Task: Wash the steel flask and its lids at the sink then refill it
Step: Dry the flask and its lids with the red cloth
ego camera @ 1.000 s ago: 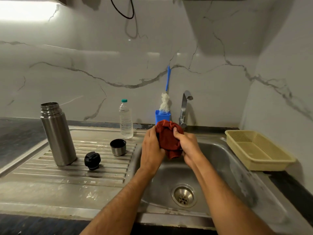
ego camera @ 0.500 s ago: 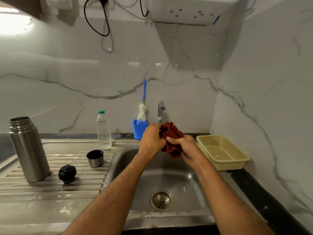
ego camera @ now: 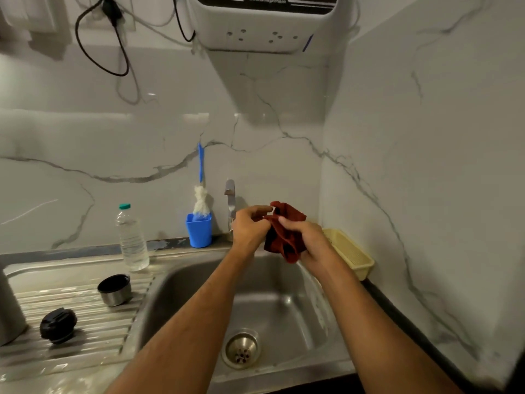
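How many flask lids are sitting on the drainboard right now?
2. The steel cup lid stands open side up near the sink basin's left edge. The black stopper lid lies nearer the front, beside the flask.

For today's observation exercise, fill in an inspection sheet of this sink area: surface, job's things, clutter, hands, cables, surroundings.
Surface: steel drainboard, wet streaks; sink with no items in it, no water running from the tap.
Job's things: flask at the left edge, mostly cut off; black lid and steel cup lid on the drainboard, apart.
Clutter: water bottle, capped; blue cup holding a brush; yellow tray right of the sink.
Hands: left hand and right hand both grip a red cloth above the sink.
Cables: black cable hanging from a wall socket.
Surroundings: marble walls; white appliance overhead.
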